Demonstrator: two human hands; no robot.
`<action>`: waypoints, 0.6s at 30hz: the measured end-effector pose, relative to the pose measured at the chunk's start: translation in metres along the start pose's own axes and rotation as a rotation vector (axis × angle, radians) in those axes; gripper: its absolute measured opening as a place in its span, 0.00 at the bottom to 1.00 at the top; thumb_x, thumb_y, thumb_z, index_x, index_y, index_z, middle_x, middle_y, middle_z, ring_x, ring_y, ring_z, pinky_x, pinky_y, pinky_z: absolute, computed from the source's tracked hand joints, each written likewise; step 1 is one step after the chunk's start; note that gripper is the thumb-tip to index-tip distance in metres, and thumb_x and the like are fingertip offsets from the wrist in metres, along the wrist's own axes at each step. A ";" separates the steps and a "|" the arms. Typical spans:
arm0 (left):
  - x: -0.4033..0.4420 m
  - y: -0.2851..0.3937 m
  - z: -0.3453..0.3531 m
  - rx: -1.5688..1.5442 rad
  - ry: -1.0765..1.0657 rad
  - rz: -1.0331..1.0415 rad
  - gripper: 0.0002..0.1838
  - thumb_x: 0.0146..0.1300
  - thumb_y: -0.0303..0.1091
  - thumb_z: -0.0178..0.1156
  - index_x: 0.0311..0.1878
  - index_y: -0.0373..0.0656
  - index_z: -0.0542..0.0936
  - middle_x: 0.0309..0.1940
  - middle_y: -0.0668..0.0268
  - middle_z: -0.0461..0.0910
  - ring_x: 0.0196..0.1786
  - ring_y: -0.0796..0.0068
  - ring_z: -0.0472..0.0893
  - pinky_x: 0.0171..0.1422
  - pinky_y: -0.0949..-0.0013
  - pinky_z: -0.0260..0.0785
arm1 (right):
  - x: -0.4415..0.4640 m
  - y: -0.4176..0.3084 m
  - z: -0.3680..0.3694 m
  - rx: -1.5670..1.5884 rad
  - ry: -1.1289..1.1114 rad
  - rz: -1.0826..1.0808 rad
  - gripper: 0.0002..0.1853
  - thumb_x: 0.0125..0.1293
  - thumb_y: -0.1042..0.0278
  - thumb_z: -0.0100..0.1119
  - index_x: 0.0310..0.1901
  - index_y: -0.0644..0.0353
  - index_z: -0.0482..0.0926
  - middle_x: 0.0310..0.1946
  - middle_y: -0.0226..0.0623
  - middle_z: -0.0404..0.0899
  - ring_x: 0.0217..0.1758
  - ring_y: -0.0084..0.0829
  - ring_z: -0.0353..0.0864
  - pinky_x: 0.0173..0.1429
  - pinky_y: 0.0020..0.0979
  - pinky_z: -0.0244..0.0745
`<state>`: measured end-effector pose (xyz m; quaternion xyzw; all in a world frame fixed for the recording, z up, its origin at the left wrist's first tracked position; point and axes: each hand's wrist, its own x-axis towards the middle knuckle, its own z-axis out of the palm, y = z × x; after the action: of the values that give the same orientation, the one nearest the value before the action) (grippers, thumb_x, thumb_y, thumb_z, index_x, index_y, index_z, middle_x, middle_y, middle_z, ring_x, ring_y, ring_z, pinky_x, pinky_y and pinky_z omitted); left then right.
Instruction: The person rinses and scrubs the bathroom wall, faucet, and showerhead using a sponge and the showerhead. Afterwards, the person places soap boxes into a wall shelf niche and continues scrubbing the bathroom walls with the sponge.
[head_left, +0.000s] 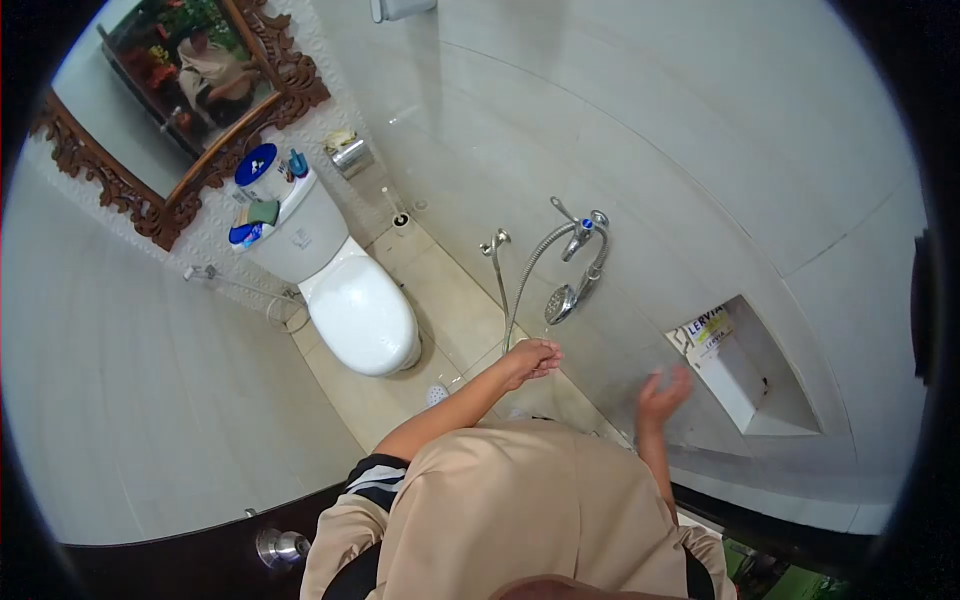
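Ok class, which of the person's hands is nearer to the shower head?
Left. The left hand is just below the shower head in the picture, apart from it. The right hand is farther off, lower and to the right, near the wall niche.

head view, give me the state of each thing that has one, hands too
left hand, loosely curled
right hand, open, blurred
shower head, hung up
tap, on or off unclear
toilet lid, down
niche, holding a LERVIA pack
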<state>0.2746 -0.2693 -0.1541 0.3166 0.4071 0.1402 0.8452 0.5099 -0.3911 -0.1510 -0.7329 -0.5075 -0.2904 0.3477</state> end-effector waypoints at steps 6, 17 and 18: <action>-0.017 0.001 -0.034 -0.125 0.059 0.015 0.10 0.59 0.33 0.48 0.44 0.43 0.71 0.34 0.73 0.74 0.34 0.84 0.73 0.39 0.78 0.67 | 0.007 -0.120 0.035 0.630 -0.437 -0.321 0.11 0.48 0.77 0.52 0.37 0.64 0.70 0.33 0.45 0.68 0.38 0.44 0.69 0.40 0.38 0.66; -0.054 0.012 -0.146 -0.346 0.306 0.145 0.13 0.57 0.31 0.49 0.47 0.42 0.69 0.34 0.69 0.75 0.32 0.80 0.74 0.38 0.75 0.67 | 0.040 -0.185 0.080 0.778 -0.638 -0.092 0.10 0.50 0.78 0.48 0.37 0.63 0.70 0.32 0.43 0.69 0.34 0.42 0.72 0.38 0.35 0.69; -0.056 0.014 -0.155 -0.331 0.281 0.130 0.13 0.57 0.31 0.49 0.47 0.42 0.69 0.34 0.69 0.75 0.32 0.80 0.74 0.38 0.75 0.67 | 0.046 -0.187 0.081 0.750 -0.633 -0.115 0.10 0.51 0.78 0.49 0.37 0.62 0.70 0.32 0.42 0.69 0.33 0.41 0.72 0.36 0.35 0.70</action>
<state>0.1192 -0.2210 -0.1842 0.1764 0.4711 0.3022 0.8097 0.3532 -0.2560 -0.1225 -0.5804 -0.6976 0.1303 0.3995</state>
